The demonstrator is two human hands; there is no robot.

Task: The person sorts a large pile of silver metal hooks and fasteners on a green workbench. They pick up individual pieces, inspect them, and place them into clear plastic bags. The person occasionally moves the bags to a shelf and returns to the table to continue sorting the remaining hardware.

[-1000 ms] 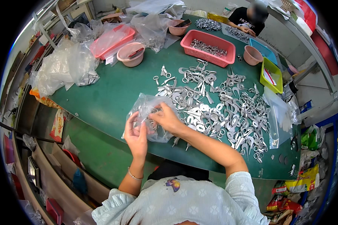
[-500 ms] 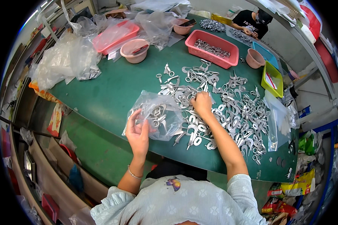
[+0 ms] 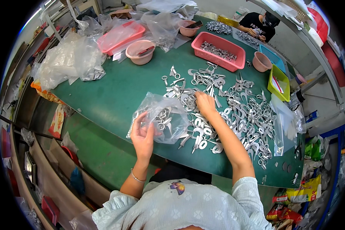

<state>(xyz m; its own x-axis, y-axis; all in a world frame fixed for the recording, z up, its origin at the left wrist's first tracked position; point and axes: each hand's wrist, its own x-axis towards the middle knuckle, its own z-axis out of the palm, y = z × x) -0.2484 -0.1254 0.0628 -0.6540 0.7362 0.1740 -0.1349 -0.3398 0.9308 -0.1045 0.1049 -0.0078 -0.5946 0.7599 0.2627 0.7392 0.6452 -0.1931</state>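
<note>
A clear plastic bag (image 3: 173, 133) with several grey metal parts (image 3: 163, 115) inside rests at the near edge of the green table. My left hand (image 3: 142, 135) is closed on its left side, thumb and fingers curled round the thin film. To the right spreads a loose pile of grey metal parts (image 3: 237, 115), with rings, hooks and flat oval eyes. My right hand (image 3: 205, 103) reaches into the left part of that pile, fingers bent together and pointing down. Its fingertips are among the parts, and what they pinch is hidden.
Beyond the pile stand a pink basket (image 3: 219, 65) of metal rings, a pink bowl (image 3: 261, 62) and a green basket (image 3: 278, 92). Crumpled plastic bags (image 3: 65, 57) lie at the far left. A co-worker (image 3: 258, 28) sits across the table. Flat clear bags (image 3: 281, 126) lie at right.
My right hand has moved slightly farther away over the pile. My left hand still holds the bag in the same place. The co-worker's hands have shifted a little.
</note>
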